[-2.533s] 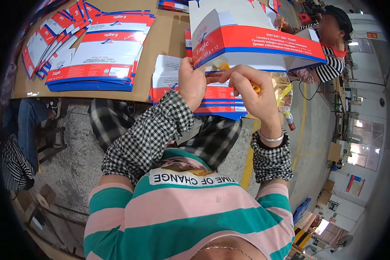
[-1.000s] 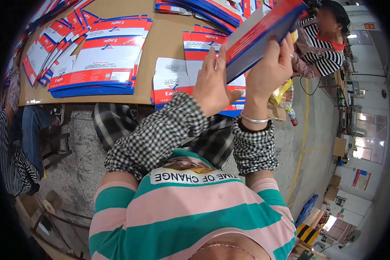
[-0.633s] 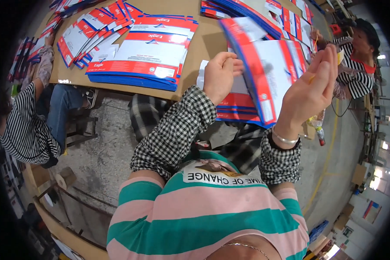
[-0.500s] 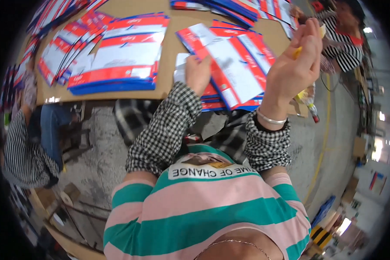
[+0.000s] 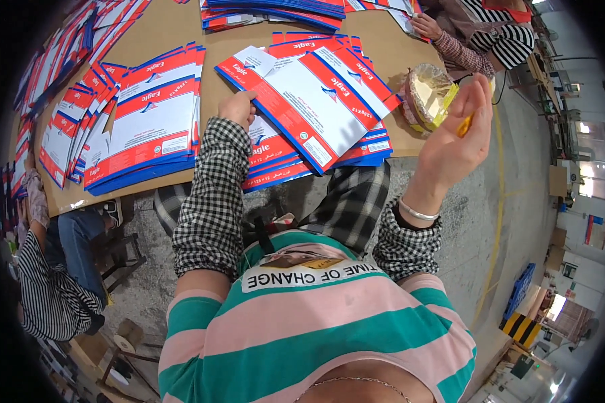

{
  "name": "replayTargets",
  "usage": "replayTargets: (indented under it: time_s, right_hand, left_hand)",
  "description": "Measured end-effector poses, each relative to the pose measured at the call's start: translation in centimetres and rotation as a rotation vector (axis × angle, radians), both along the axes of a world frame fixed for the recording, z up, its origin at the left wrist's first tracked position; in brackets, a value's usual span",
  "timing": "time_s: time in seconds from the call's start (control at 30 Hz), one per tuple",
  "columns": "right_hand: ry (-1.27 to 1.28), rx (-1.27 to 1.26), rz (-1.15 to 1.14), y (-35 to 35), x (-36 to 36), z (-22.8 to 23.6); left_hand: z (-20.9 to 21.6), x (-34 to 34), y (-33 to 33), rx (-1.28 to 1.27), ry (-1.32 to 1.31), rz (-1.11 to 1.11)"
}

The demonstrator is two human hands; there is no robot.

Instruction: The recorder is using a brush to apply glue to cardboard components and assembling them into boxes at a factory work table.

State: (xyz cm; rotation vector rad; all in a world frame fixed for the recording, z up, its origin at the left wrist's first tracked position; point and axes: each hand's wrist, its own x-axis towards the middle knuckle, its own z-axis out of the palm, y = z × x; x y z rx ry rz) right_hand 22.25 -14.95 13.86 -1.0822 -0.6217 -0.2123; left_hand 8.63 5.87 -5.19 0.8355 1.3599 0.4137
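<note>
My left hand (image 5: 238, 109) is closed on the left edge of a flat printed carton (image 5: 316, 101), white and red with a blue border. That carton lies slantwise over a loose pile of similar flat cartons (image 5: 272, 151) at the table's near edge. My right hand (image 5: 454, 138) is raised to the right of the pile, fingers stretched up and apart from the cartons. Something small and orange-yellow (image 5: 464, 126) shows at its fingers; whether it is worn or held I cannot make out. Beyond this hand stands a round tub (image 5: 427, 94) wrapped in clear plastic and yellow tape.
A neat stack of the same cartons (image 5: 151, 127) lies to the left, with fanned ones (image 5: 74, 124) beside it. Another stack (image 5: 272, 15) lies at the back of the brown table (image 5: 212, 64). A co-worker's hand (image 5: 427, 27) is at the far right, another's arm (image 5: 37, 195) at the left.
My right hand has come down slightly, and the tub beside it now shows. The view has shifted, so the cartons sit further left. My left hand stays at the slanted carton's edge.
</note>
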Motion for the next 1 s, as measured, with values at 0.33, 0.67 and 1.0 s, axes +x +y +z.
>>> replayTargets:
  time_s: [0.33,0.67,1.0]
  right_hand:
    - [-0.006,-0.065,-0.097,-1.5,1.3,-0.2]
    - [0.017,-0.151,-0.041,-0.4,0.6,-0.9]
    - [0.059,-0.180,-0.024,-0.5,0.1,-1.3]
  left_hand:
    - [5.1,-12.8,2.7,0.283,-0.526,0.434]
    - [2.6,-25.9,6.5,0.249,-0.019,0.790]
    - [3.1,-26.6,6.7,0.280,0.060,0.714]
